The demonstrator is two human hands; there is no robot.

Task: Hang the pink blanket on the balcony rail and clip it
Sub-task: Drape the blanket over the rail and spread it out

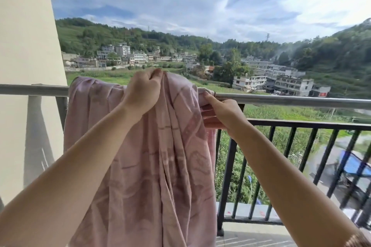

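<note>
Sky and hills: streaked cloud over wooded slopes (331,50), with a village (281,80) of pale blocks far below the balcony.
Wall: a cream wall (24,46) fills my left side, and the rail's end meets it.
Pink blanket: the pink blanket (140,166) is draped over the steel rail (291,100) near the wall. It is bunched in folds at the top and hangs down my side past the bottom of the view.
Steel rail: a round bar running across the view, bare to the right of the blanket.
Black balustrade: the black balustrade (301,122) stands just beyond and below the steel rail, with upright bars down to the balcony floor (251,234).
My arms: both forearms are bare and reach up and forward. The left forearm (70,176) crosses in front of the cloth.
Left grip: my left grip (145,88) is raised above the rail, knuckles toward me, fingers curled round a gathered ridge of blanket at its highest point.
Right grip: my right grip (217,114) sits just under the rail at the blanket's right edge. The thumb lies along the top of a fold and the fingers are curled beneath, pinching it.
Writing: a red sign (323,94) on a distant building is too small to read.
</note>
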